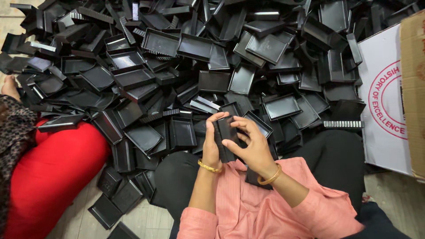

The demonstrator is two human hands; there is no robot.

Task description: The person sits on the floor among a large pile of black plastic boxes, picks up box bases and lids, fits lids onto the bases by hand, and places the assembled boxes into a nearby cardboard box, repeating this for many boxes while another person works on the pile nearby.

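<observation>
Two hands at frame centre, both closed on one black plastic piece (225,137) held upright just above the lap.
Left hand (211,144): wrapped around the left edge of the piece, thumb over the top corner, fingers curled tight behind; gold bangle (209,167) at the wrist.
Right hand (250,146): fingers bent, tips pressed on the front face and right edge of the piece, thumb against the lower part; second gold bangle (270,178) at the wrist.
Piece position: between both palms, in front of the pink sleeves (248,208), near edge of the heap just beyond.
Exact make-up of the piece, single or stacked: cannot tell, partly hidden by fingers.
Heap of black rectangular trays (186,66): fills upper half of view, trays tilted, overlapped, some upside down.
Loose trays on the tiled floor (113,208) at lower left.
Red garment of another person (53,177) at left, with patterned fabric (15,132) beside.
White cardboard box with red round print (383,106) at right edge, touching the heap.
</observation>
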